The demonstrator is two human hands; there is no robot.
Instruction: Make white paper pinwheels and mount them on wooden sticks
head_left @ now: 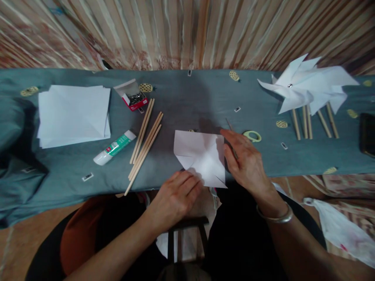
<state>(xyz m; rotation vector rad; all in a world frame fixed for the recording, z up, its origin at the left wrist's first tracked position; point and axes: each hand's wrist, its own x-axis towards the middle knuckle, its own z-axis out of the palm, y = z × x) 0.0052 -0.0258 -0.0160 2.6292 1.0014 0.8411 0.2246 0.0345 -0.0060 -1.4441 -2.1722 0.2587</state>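
Observation:
A white paper square (202,152) with slits cut in from its corners lies at the table's front edge, its near side jutting over. At its lower left, my left hand (180,195) is closed on a corner that curls inward; the fingertips are partly hidden. My right hand (246,160) rests along the paper's right edge, fingers stretched out and thumb apart, gripping nothing visible. Scissors with a pale yellow-green handle (252,136) lie just beyond that hand, which covers part of them.
Left of the paper are several wooden sticks (146,142), a glue tube (114,148), a red box of small metal pins (134,99) and a stack of white paper (74,113). Finished paper pinwheels (316,84) on sticks lie at the right, near a dark object (367,134).

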